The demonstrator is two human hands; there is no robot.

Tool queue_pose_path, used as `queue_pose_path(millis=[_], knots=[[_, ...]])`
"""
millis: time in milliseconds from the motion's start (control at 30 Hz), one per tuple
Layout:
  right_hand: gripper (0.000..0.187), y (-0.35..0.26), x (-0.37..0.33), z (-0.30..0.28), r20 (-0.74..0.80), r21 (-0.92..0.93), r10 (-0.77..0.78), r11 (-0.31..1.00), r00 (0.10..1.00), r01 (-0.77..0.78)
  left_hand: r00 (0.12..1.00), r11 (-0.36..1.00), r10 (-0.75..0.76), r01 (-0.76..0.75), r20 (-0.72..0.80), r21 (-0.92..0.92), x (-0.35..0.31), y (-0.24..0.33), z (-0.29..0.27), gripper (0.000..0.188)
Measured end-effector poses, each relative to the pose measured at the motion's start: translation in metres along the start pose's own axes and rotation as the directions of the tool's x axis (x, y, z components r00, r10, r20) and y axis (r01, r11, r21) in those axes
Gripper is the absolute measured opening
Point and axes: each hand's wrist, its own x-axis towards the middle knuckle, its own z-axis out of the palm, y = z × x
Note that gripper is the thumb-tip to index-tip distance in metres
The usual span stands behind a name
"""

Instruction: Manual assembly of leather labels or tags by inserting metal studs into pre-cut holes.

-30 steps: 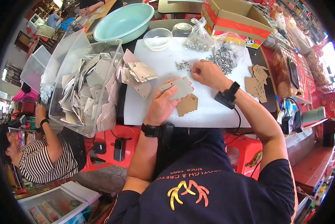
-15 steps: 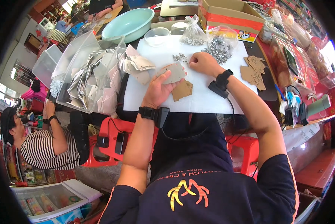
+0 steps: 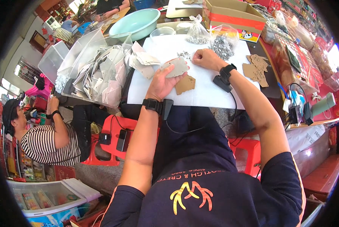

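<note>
My left hand [image 3: 160,85] grips a pale grey flat plate [image 3: 177,67] with small holes near its edges, thumb on top and fingers beneath. Just to its right, my right hand [image 3: 208,59] is closed with fingertips pinched; whatever is in them is too small to make out. A loose pile of small metal parts [image 3: 183,55] lies beside those fingertips on the white sheet [image 3: 218,96]. Partly under the held plate is a brown cardboard-like piece [image 3: 185,85]. More pale plates [image 3: 143,59] are stacked left of my left hand.
A clear bin [image 3: 69,68] full of pale plates stands at left. Behind are a pale blue basin [image 3: 135,23], clear bags of metal parts [image 3: 223,47] and an open carton [image 3: 235,17]. Brown pieces [image 3: 257,70] lie at right. A person in stripes [image 3: 52,145] sits at left.
The whole view has shifted slightly. The plate in my left hand has turned a little, its face more toward me. My right hand stays pinched beside the metal parts.
</note>
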Motion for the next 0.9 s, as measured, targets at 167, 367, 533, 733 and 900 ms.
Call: queue_pose_path(millis=[167, 367, 533, 733, 900], knots=[[0.021, 0.003, 0.0, -0.001, 0.0, 0.02, -0.008, 1.0, 1.0, 0.008, 1.0, 1.0, -0.012, 0.012, 0.015, -0.002, 0.003, 0.0, 0.0, 0.042], [0.019, 0.006, 0.001, 0.0, 0.012, 0.011, 0.06, 0.998, 0.998, -0.06, 0.999, 1.0, -0.01, 0.01, -0.038, -0.023, 0.007, -0.003, 0.001, 0.044], [0.021, 0.01, -0.001, 0.0, -0.009, 0.128, 0.082, 0.989, 0.997, -0.08, 0.997, 0.999, -0.042, 0.041, -0.072, -0.016, 0.007, -0.003, -0.003, 0.044], [0.016, 0.015, -0.003, -0.006, 0.092, 0.456, 0.158, 0.871, 0.983, -0.183, 0.98, 0.995, -0.097, 0.091, -0.176, -0.037, 0.007, 0.0, 0.004, 0.045], [0.013, 0.024, -0.004, 0.0, 0.047, 0.52, 0.102, 0.847, 0.994, -0.111, 0.971, 0.996, -0.091, 0.088, -0.221, -0.024, 0.009, 0.002, 0.008, 0.047]])
